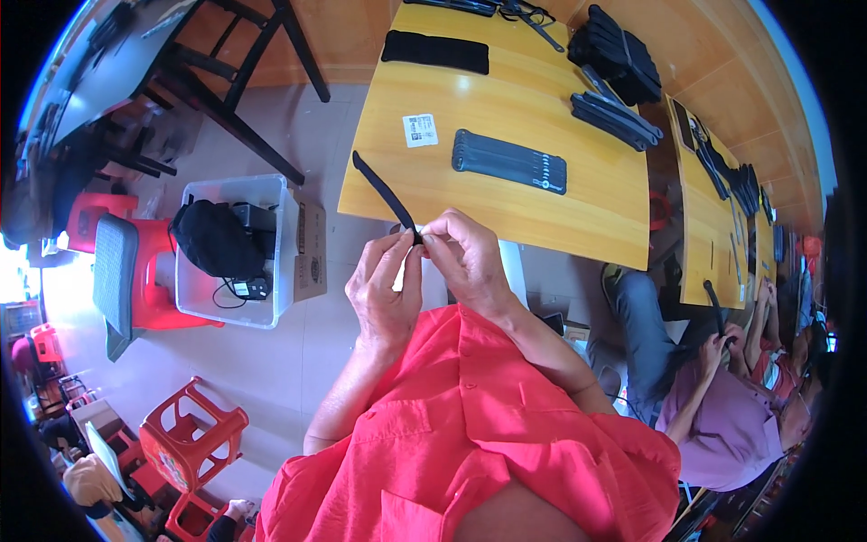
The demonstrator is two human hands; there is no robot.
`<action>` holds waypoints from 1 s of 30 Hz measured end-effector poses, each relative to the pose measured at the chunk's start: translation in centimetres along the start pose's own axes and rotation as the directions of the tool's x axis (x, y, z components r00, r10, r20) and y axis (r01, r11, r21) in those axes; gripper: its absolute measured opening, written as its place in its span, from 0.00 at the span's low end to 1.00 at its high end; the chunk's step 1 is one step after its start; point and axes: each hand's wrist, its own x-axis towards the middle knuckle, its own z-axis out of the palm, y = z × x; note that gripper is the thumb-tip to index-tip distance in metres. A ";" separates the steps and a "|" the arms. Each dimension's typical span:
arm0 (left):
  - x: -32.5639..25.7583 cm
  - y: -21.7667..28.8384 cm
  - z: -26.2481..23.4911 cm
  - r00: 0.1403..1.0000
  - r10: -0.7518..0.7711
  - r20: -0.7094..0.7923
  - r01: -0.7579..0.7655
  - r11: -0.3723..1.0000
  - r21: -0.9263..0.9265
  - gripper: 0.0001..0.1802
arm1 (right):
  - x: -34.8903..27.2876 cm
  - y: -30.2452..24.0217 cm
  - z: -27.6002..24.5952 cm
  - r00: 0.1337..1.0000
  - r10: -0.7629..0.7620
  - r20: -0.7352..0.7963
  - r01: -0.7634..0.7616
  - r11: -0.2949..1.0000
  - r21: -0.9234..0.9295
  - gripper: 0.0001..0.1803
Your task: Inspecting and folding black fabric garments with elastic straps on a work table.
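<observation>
A narrow black strap is pinched at its near end between the fingers of both my hands, just off the front edge of the yellow table. Its free end sticks up and curves away to the far left. My left hand closes on it from the left with thumb and fingertips. From the other side my right hand pinches the same end, fingertips nearly touching the left ones. Beyond them on the tabletop lie a flat set of dark straps and a white printed label.
A black fabric piece, a bundle of black straps and a black pile rest farther back. Left stand a clear plastic bin and a red stool. Another person works at the right-hand table.
</observation>
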 end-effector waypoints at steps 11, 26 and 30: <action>0.1 -0.6 -0.7 0.999 0.009 0.049 -0.012 0.998 0.068 0.09 | 0.0 0.6 1.1 1.000 0.004 -0.001 -0.004 1.000 -0.012 0.02; 0.1 -1.7 0.2 1.000 0.026 0.010 -0.027 0.997 0.067 0.10 | 0.3 1.2 1.2 0.993 0.122 -0.002 -0.122 0.991 0.055 0.03; 0.3 -1.5 0.0 0.984 -0.168 0.057 0.172 0.981 -0.086 0.09 | 0.3 0.9 1.0 0.986 0.161 0.045 -0.165 0.982 0.093 0.01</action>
